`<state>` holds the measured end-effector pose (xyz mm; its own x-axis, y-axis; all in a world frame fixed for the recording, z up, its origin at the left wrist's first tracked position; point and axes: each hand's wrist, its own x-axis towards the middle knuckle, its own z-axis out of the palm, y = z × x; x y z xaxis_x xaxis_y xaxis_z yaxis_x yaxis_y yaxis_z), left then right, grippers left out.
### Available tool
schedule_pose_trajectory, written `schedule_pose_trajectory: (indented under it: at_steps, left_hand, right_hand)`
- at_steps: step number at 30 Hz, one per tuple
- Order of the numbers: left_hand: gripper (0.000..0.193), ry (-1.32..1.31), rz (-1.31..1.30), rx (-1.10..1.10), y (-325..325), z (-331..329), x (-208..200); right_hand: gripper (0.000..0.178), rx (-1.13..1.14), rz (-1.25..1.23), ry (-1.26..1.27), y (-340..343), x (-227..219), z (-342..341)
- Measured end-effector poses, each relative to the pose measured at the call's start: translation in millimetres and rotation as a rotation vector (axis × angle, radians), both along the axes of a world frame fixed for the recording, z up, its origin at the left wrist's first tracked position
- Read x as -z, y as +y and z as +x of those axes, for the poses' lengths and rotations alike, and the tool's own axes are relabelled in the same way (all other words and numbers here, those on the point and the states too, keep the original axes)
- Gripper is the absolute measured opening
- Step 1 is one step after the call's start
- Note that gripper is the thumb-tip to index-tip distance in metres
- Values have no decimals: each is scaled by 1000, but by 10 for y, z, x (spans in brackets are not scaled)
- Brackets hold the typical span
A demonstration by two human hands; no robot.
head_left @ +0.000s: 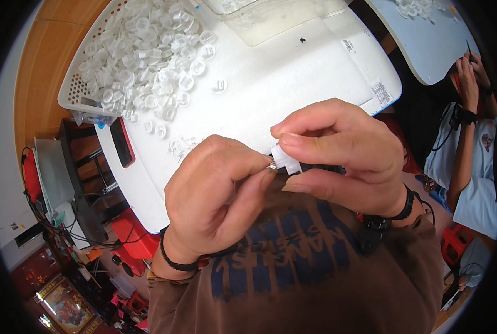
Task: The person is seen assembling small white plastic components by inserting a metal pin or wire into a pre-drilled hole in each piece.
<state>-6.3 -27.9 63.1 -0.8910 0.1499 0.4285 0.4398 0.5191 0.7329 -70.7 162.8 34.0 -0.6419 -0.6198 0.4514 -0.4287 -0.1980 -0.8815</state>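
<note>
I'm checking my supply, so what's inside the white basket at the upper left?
The basket holds a heap of translucent plastic pieces; more lie on the white table beside it. The basket's floor beneath the heap, and whatever is buried there, are covered and can't be seen.

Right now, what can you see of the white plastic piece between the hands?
The white plastic piece is small, blocky and stepped in outline, its material looking slightly cloudy. It is held in the air by the near edge of the white table. The right hand grips it, fingers hiding part; the left hand pinches a tiny shiny bit at its left end. Whether they're joined, I can't tell.
</note>
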Motion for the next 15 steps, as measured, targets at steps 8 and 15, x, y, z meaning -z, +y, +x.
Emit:
schedule_pose_trajectory:
  at_steps: [8,15]
  left_hand:
    - [24,-195,-109,-40,-7,53,196]
    - [14,-314,-145,-117,-195,181,451]
  right_hand:
    - [26,298,224,97,167,115,-127]
    - [21,895,764,346,855,432,-724]
